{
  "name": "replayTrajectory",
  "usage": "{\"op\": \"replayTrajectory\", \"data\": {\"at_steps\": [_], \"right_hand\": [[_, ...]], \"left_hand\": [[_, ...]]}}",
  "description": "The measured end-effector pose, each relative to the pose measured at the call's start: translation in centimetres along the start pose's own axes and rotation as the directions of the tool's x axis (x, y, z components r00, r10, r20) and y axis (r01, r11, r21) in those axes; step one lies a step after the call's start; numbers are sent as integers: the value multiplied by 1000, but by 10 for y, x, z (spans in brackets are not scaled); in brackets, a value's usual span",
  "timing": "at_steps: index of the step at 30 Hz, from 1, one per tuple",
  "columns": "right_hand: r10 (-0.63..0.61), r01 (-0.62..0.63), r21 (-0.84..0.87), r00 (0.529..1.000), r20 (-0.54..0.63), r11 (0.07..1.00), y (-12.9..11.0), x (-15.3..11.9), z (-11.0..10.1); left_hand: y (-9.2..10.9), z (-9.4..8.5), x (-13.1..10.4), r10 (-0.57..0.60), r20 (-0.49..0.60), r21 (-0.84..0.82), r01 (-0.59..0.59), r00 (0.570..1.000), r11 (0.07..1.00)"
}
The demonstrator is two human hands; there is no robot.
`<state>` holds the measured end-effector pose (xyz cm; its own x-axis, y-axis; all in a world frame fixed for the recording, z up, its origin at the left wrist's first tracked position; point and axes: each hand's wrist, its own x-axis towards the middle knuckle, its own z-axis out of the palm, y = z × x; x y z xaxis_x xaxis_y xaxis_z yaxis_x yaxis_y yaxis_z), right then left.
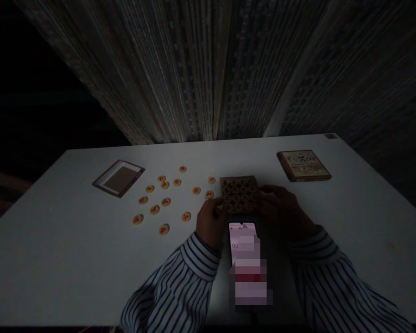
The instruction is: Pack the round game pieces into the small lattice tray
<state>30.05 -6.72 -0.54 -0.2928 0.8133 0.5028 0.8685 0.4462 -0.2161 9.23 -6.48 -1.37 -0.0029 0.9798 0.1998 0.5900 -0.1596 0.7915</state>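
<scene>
A small square box (222,185) with rows of round Chinese chess pieces (236,190) lies on the white table, dim in shadow. My left hand (210,221) is closed at its near left corner, thumb and fingers on the edge. From the other side, my right hand (283,208) grips the right edge, its fingertips reaching over the rim. Its lower fingers are lost in the dark. Left of the box, several loose pieces with red characters (165,201) are scattered, one of them (209,194) just beyond my left hand.
A phone with a lit screen (242,231) lies between my forearms, partly pixelated. A shallow open lid or tray (125,188) is at the left, and a printed box (304,165) at the right. Behind the table (72,259) hangs a patterned curtain (201,69).
</scene>
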Motion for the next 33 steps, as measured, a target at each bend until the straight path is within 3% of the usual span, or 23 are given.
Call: {"op": "replayTrajectory", "data": {"at_steps": [27, 33], "right_hand": [[-52, 52, -11, 999, -3, 999, 10, -1, -2], [-7, 5, 23, 995, 96, 1000, 16, -4, -6]], "left_hand": [[2, -1, 1, -33, 20, -18, 33, 999, 999], [0, -1, 0, -51, 25, -31, 52, 998, 998]]}}
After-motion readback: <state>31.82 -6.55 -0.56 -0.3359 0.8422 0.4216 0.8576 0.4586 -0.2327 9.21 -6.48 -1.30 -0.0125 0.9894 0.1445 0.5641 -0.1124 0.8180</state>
